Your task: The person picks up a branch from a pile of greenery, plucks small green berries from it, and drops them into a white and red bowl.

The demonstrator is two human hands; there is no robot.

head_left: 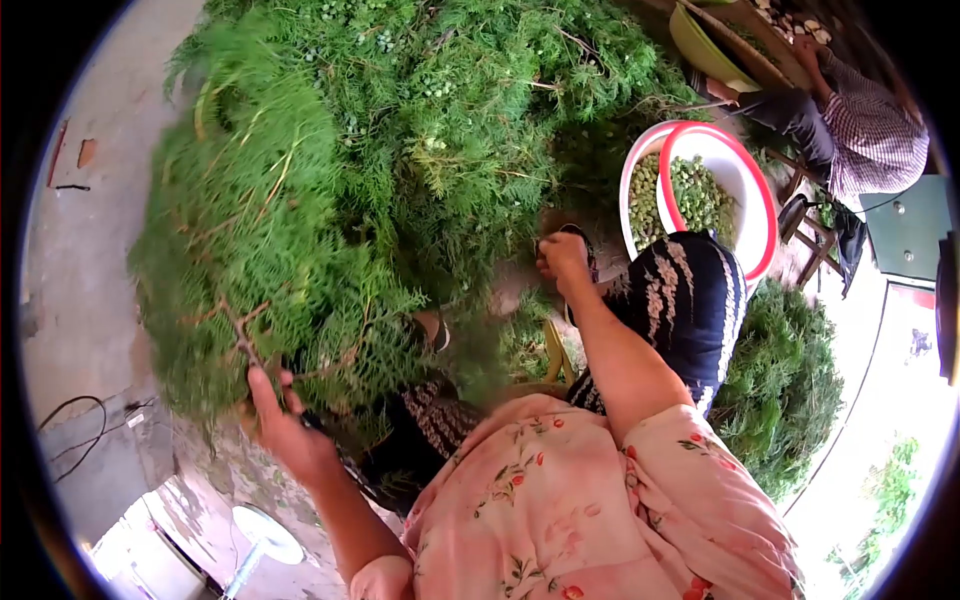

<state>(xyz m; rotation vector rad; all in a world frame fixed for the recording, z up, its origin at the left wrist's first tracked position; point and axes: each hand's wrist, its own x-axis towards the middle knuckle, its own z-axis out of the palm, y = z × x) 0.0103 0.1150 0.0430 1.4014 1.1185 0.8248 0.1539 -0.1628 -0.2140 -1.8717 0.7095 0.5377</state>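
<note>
Branch (240, 336) with feathery green sprays fills the left of the frame, its bare stem closed in your left hand (282, 425) at lower left. Near the centre, your right hand (566, 262) has curled fingers; whether they hold anything, I cannot tell. Sprays overlap the green pile (450, 110) across the top, so a hard tug could snag them. Right of centre, your knee (690, 290) could jolt the tub (767, 215) of berries (705, 200) by swinging outward.

Branch (270, 230) green, stem brown; basin (767, 205) white, red-rimmed; blouse (560, 490) pink, floral; trousers (700, 300) black, white-patterned.
</note>
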